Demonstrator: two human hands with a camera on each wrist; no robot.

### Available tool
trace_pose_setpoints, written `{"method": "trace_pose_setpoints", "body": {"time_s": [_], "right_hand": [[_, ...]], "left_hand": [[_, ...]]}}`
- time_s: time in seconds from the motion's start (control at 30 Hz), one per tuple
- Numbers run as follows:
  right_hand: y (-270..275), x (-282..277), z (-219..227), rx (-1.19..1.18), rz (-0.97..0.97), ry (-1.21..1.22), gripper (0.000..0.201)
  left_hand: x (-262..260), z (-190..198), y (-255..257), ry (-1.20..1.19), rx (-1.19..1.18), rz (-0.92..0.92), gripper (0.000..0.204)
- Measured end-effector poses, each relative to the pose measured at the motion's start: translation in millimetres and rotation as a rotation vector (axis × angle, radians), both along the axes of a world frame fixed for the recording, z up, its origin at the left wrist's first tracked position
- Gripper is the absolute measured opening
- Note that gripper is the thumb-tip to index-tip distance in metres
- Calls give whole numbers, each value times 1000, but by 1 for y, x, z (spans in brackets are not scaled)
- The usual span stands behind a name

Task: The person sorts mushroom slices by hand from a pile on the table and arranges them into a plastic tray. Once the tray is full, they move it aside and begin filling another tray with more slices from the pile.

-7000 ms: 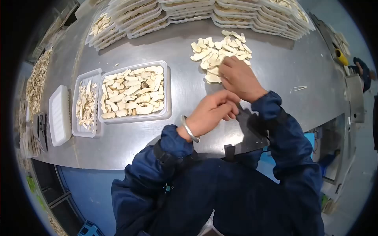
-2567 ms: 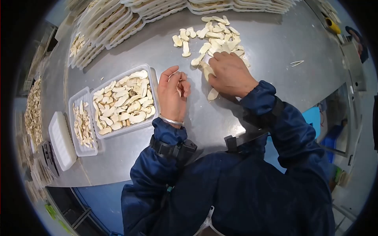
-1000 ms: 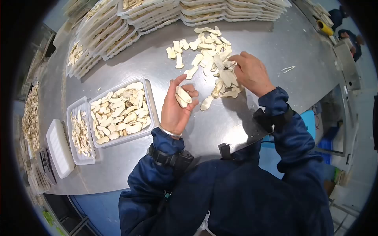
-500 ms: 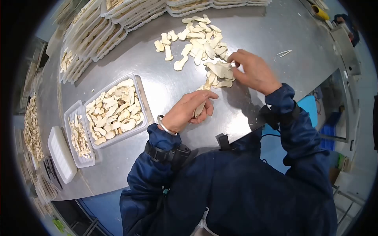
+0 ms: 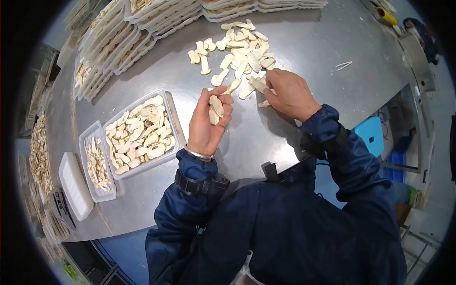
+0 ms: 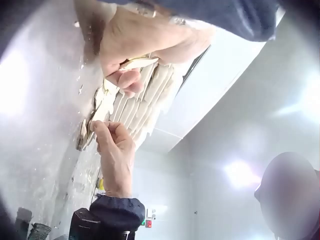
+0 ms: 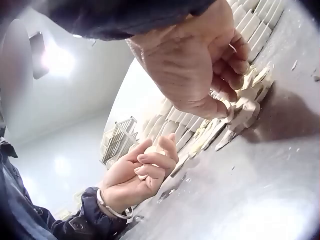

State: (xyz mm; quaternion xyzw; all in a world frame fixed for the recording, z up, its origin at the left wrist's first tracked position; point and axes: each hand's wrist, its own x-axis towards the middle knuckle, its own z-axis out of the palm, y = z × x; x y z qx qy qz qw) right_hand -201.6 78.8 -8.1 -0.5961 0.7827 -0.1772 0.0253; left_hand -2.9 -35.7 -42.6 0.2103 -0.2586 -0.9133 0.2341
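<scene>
My left hand (image 5: 202, 130) is turned palm up, its fingers curled round a couple of pale mushroom slices (image 5: 216, 107). In the left wrist view, a slice (image 6: 139, 63) sticks out of that hand. My right hand (image 5: 290, 95) is at the near side of a loose pile of mushroom slices (image 5: 242, 45), pinching a slice (image 5: 258, 84) between thumb and fingers. The right wrist view shows its thumb and curled fingers right at the slices (image 7: 245, 112). To the left, a clear plastic tray (image 5: 147, 164) is filled with flat-laid slices.
Beside the filled tray stands a narrower tray (image 5: 99, 198) of small pieces, then a white ribbed tray (image 5: 76, 185) on its side. Stacked trays (image 5: 166, 23) of slices line the back of the metal table. Tweezers (image 5: 343, 65) lie at the right.
Slices from the pile have been drawn nearer, and some have gone into my left hand. That hand has turned palm up again, while my right hand has shifted left over the near slices.
</scene>
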Motion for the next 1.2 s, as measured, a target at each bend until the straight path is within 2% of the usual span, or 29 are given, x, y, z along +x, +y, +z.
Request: {"method": "trace_pose_setpoints", "body": {"time_s": [0.13,0.23,0.27,0.37,0.43,0.5,0.6,0.73,0.83,0.93,1.03,1.13,1.2], "right_hand": [[4,-1,11,-25,-108,-152,19],[4,5,25,-70,-129,-485,22],[4,6,23,-83,-73,-694,23],[0,14,39,-79,-64,-803,23],[0,-8,22,-265,-117,-406,19],[6,-25,19,-245,-192,-55,14],[18,-26,14,-67,-86,-26,14],[18,-6,10,-15,-92,-1,23],[17,-7,4,7,-85,37,20],[17,-10,-3,-43,-50,8,20],[20,-17,-4,-138,-61,-193,21],[31,-42,6,-173,-201,-292,23],[39,-59,11,-67,-308,-218,23]], "left_hand": [[2,-8,-2,65,8,-116,45],[-5,10,13,-85,-65,-149,48],[-6,13,15,-60,-78,-185,51],[-7,22,21,13,-64,-190,52],[-6,16,16,8,-60,-177,52],[-4,10,13,4,-60,-168,51],[-3,8,13,-27,-61,-164,50],[-3,7,12,-5,-14,-186,47],[-4,9,13,-29,-12,-202,45],[-4,8,14,-50,-44,-218,44],[-3,5,13,-40,-43,-232,42],[-2,4,12,-29,-11,-231,41],[-3,3,12,-17,15,-233,41]]}}
